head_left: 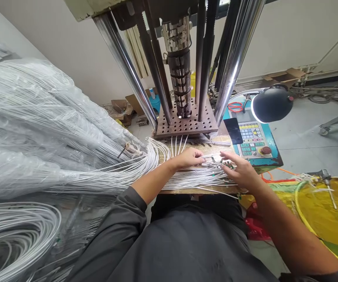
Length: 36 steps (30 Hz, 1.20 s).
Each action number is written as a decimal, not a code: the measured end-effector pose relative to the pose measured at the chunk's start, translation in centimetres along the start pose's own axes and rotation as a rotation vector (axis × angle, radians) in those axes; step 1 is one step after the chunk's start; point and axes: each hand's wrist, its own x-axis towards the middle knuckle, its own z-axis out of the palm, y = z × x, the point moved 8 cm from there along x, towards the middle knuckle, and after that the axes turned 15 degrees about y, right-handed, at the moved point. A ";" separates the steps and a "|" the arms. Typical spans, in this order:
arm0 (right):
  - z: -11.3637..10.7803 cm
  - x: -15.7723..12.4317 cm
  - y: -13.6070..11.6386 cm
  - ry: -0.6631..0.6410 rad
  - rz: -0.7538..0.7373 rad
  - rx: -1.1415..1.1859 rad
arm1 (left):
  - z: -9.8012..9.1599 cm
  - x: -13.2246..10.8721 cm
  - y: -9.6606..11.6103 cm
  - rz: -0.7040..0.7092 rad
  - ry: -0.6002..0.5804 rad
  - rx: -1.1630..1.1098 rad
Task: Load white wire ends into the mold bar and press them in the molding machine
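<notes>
A thick bundle of thin white cables lies across the bench below the machine. My left hand is closed, its thumb and fingers pinched on a few of these cables near their right ends. Just to the right, my right hand holds its thumb and fingers apart around the cable ends; whether the fingertips touch them is hard to see. Small dark and green end pieces show among the cables. Behind my hands, a few cables run up to the perforated metal plate of the machine.
A teal control panel with a phone and red-handled pliers stands at right, under a lit lamp. Plastic-wrapped cable bundles fill the left. A cable coil lies lower left; a yellow-lined container stands lower right.
</notes>
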 end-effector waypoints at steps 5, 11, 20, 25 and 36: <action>-0.7 -0.4 0.5 -0.056 0.149 0.098 | -0.1 -0.3 -0.5 -0.091 0.027 -0.249; 0.6 -0.8 1.2 -0.055 0.157 0.060 | -0.8 -1.3 -0.2 -0.175 -0.049 -0.421; -2.3 -0.3 0.2 0.204 0.169 0.152 | -0.2 -1.6 -1.2 -0.168 0.056 -0.401; 1.3 -0.3 -0.6 -0.040 0.658 0.815 | 1.2 -1.8 -1.1 -0.164 0.008 -0.410; 2.5 0.8 -1.5 0.081 0.844 1.082 | 2.4 -1.9 -1.7 -0.243 -0.041 -0.328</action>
